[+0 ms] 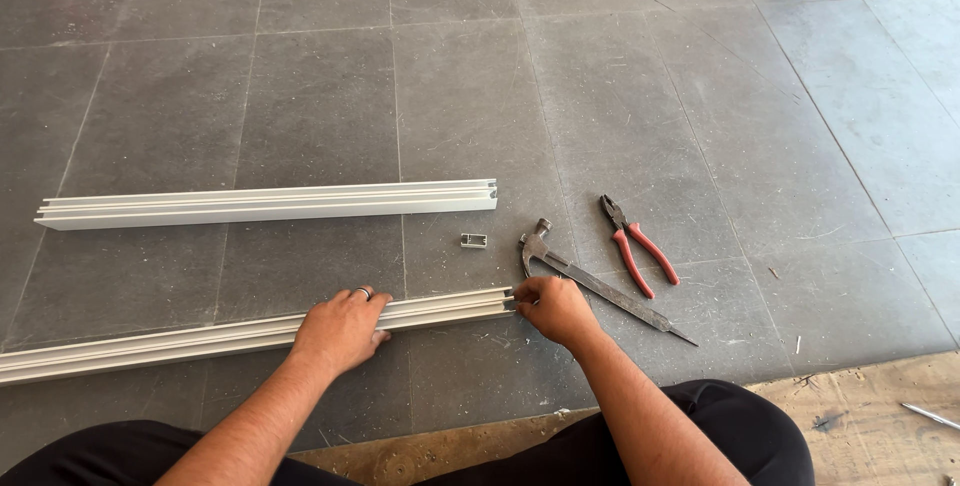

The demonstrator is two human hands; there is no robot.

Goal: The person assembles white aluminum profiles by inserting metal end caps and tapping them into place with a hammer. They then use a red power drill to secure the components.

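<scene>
While you sit at the edge of the grey tiled floor (pixel 320 96), your left hand (pixel 342 328) lies palm down, fingers curled over the near white rail (pixel 200 338), pressing it to the tiles. Your right hand (pixel 556 308) pinches that rail's right end with its fingertips; what it grips there is too small to tell. A hammer (pixel 600 286) lies just beyond your right hand, red-handled pliers (pixel 638 246) beside it. A second white rail (pixel 270 204) lies farther out, a small metal clip (pixel 474 240) near its right end.
</scene>
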